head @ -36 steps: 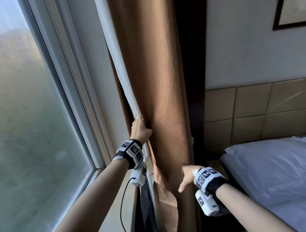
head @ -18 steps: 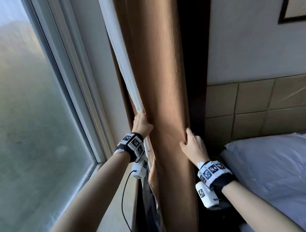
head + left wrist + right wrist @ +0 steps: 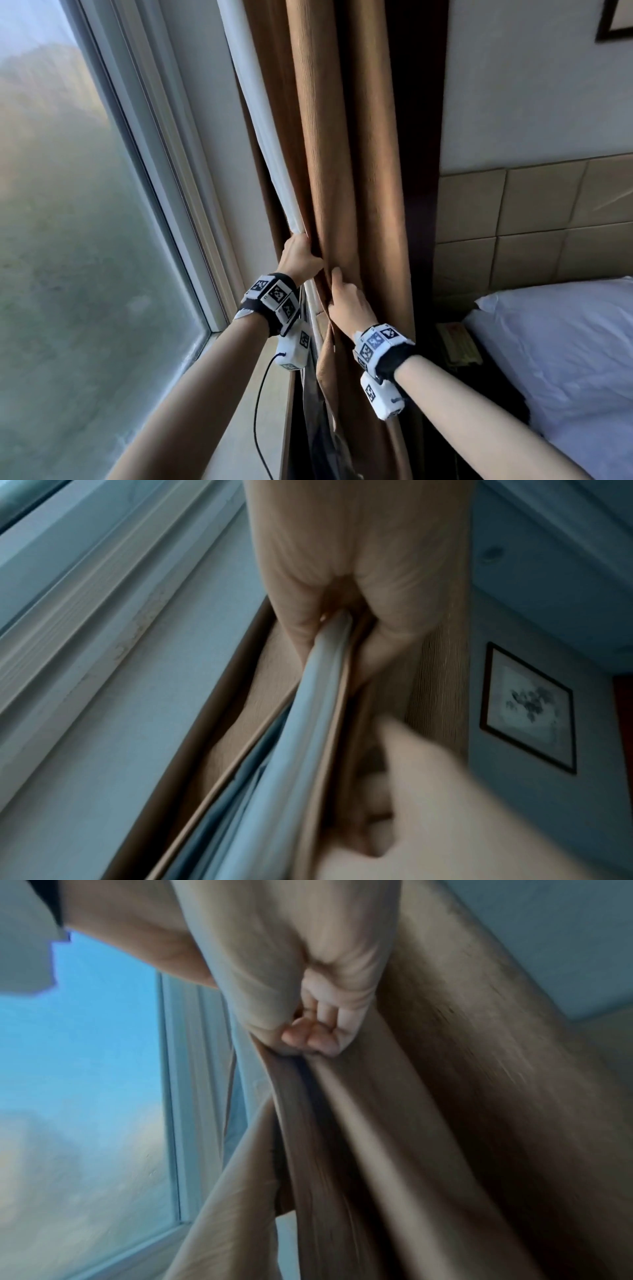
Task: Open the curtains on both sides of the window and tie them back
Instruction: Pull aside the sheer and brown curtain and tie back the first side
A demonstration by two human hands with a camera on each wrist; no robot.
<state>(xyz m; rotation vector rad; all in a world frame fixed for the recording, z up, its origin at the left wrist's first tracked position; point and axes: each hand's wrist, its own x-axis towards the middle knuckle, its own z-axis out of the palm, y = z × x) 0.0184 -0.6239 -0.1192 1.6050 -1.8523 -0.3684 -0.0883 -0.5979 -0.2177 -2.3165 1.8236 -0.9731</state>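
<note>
A brown curtain (image 3: 346, 144) hangs bunched in tall folds at the right side of the window (image 3: 78, 240), with a white lining edge (image 3: 263, 137) along its window side. My left hand (image 3: 299, 255) grips that leading edge, lining and brown cloth together, seen close in the left wrist view as fingers curled round the white lining (image 3: 329, 653). My right hand (image 3: 346, 298) sits just right of and below the left, fingers curled into a brown fold (image 3: 308, 1085). No tie-back shows in any view.
A bed with a white pillow (image 3: 555, 349) stands at the right, a padded tan headboard (image 3: 534, 219) behind it. A small nightstand (image 3: 459, 346) sits between bed and curtain. A framed picture (image 3: 616, 20) hangs on the wall. The window sill (image 3: 239, 394) runs below my left arm.
My right hand rose from low beside the curtain, touched its right side, then moved left and took hold of a fold next to my left hand. The left hand kept its grip.
</note>
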